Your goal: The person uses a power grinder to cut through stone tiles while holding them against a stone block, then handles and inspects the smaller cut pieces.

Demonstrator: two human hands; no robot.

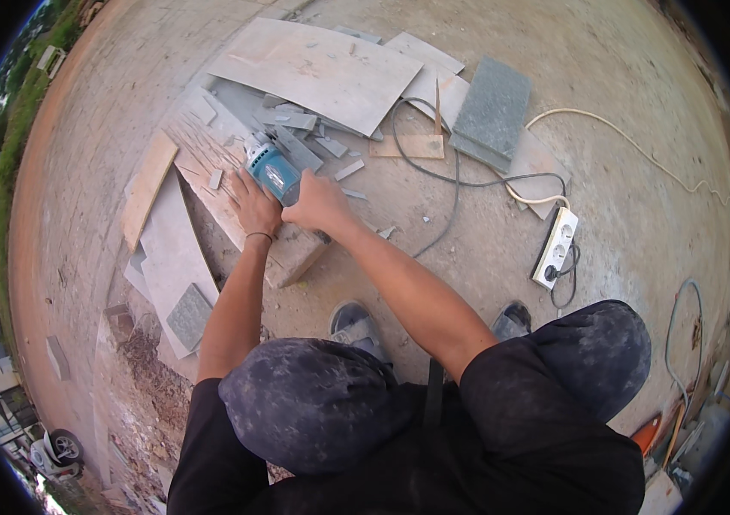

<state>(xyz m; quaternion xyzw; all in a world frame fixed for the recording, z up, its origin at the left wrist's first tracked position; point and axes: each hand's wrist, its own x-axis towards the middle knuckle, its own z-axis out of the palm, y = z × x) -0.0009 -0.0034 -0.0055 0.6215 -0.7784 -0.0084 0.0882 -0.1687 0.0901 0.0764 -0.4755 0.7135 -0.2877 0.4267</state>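
My right hand (320,204) is closed around the rear of a teal angle grinder (272,170). The tool's head points away from me, over a dusty, scored slab or board (295,251); its disc is not clear to see. Close beside the grinder, on its left, my left hand (253,204) lies with fingers stretched out on the same piece. Whether those fingers touch the tool's body I cannot tell. Grey tile offcuts (296,120) are scattered just past the grinder.
Large pale tiles (322,73) lie beyond the work. Green-grey stone slabs (492,107) are stacked at the right, near a white power strip (556,246) and a looping dark cable (455,202). A wooden board (149,189) and more tile (172,266) lean at the left.
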